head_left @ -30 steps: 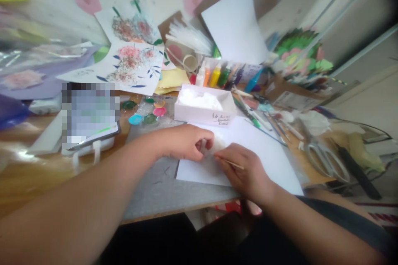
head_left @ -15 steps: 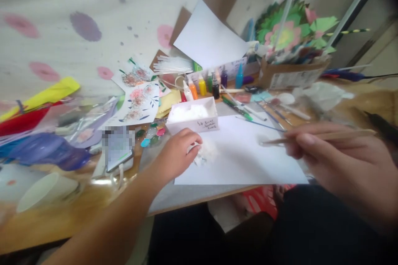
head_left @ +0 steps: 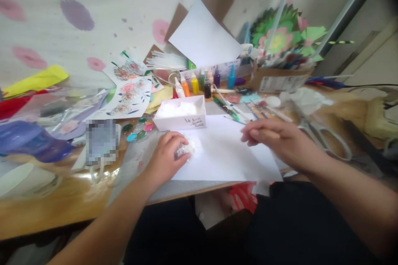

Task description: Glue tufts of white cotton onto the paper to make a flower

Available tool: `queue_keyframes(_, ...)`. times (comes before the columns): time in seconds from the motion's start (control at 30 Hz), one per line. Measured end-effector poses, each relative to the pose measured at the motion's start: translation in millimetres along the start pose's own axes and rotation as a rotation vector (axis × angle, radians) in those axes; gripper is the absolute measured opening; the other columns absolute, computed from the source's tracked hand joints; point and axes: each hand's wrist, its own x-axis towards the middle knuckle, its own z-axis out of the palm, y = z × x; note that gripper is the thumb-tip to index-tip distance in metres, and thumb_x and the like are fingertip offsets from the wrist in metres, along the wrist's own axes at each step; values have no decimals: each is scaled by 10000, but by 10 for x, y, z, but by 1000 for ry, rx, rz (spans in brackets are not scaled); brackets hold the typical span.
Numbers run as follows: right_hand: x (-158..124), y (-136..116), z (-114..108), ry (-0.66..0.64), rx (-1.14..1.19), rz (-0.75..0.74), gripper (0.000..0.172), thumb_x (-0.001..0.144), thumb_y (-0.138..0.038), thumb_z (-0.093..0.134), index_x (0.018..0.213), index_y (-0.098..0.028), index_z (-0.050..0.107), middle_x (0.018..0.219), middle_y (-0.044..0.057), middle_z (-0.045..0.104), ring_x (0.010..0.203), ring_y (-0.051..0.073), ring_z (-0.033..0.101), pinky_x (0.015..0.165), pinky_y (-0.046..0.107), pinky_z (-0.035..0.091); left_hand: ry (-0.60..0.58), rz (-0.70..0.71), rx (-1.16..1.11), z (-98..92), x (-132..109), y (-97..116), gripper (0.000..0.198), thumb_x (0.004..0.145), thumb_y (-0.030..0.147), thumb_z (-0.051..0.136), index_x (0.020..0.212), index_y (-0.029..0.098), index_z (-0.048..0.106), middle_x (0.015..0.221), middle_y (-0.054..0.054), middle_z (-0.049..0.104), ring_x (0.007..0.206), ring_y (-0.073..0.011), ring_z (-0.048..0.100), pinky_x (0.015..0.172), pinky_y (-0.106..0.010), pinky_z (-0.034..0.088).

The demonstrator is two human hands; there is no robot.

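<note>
My left hand [head_left: 166, 155] lies at the left edge of a white sheet of paper [head_left: 224, 153]. Its thumb and fingers curve around a white crumbly clump [head_left: 192, 145]. Just behind it stands a small white box [head_left: 195, 118] with handwriting on its front and white material [head_left: 178, 109] inside. Over the right part of the paper hovers my right hand [head_left: 273, 138], fingers pinched together; whatever they hold is hidden. Near its fingertips a thin blue brush [head_left: 234, 120] lies on the paper.
Several paint bottles [head_left: 194, 84] line the back. Scissors [head_left: 323, 134] lie at the right, before a cardboard box [head_left: 282, 76] of tools. At the left are a pixelated device [head_left: 102, 143], a white cup [head_left: 26, 180] and floral paper cutouts [head_left: 132, 95]. Colourful discs [head_left: 139, 132] sit beside the box.
My right hand has moved left over the paper, and the wooden stick seen in it before no longer shows. My left hand stays at the clump, its thumb and fingers wider apart. The view has shifted right.
</note>
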Motion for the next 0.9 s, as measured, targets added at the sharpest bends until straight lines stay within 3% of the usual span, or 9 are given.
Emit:
queue_keyframes(0.13,-222,15,-151,-308,-393,-99,113,759,-251,566,852,-200,606,860,39,634,796,171,582,725,299,457,-59,10,8,-17,73,-40,174,720,245,573,882,207,520,1011,-23,464,997,-189,448,887,-327,370)
queue_keyframes(0.23,-316,39,-135,-405,-563,-120,130,715,-196,589,845,-197,584,861,38,618,800,173,567,720,300,445,-98,5,15,-32,106,-54,188,722,260,564,899,215,517,1024,-19,463,1000,-192,447,867,-321,375)
queue_keyframes(0.5,-133,-4,-13,-145,-496,-139,137,821,-301,495,892,-219,579,846,29,636,775,151,598,693,260,464,-367,42,-130,-323,294,-123,256,700,272,572,947,231,518,1015,-13,493,917,-177,487,790,-294,405)
queue_keyframes(0.57,-27,-26,14,-80,-508,-136,187,834,-324,477,958,-230,581,859,35,643,791,162,605,705,272,469,-343,38,-155,-393,378,-117,205,703,264,560,901,223,532,983,-14,510,878,-172,498,749,-286,408)
queue_keyframes(0.67,228,-98,38,-86,-617,-193,260,852,-351,435,1040,-247,582,901,57,614,857,193,584,734,315,463,-209,40,-193,-368,470,-95,95,739,230,513,829,208,533,897,0,535,788,-139,512,689,-257,398)
queue_keyframes(0.83,857,-322,172,-86,-604,-335,299,878,-354,367,799,-207,615,933,66,571,887,190,549,765,315,440,-86,101,-287,-156,438,-173,72,761,153,459,748,182,524,739,22,535,656,-93,486,608,-211,363)
queue_keyframes(0.9,1133,-373,300,-151,-605,-303,294,891,-328,335,846,-208,599,854,45,606,805,170,568,715,290,444,-65,102,-317,-124,391,-231,75,757,138,460,738,179,520,700,29,532,634,-86,478,585,-201,349)
